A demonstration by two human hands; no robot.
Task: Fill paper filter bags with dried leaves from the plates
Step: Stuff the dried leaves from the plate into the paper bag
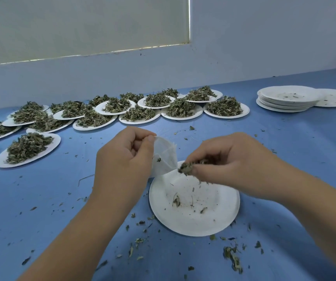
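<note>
My left hand (122, 159) pinches the top edge of a white paper filter bag (164, 157), which hangs open above the near plate. My right hand (230, 159) pinches a small clump of dried leaves (186, 166) just right of the bag's mouth. Below both hands lies a white paper plate (194, 201) holding only a few leaf scraps. Several plates heaped with dried leaves (138, 113) stand in rows across the far side of the blue table.
A stack of used white plates (286, 100) stands at the far right, with another plate (335, 97) beside it. Loose leaf bits (233, 256) are scattered over the blue table (41, 199) near the front. A pale wall runs behind the plates.
</note>
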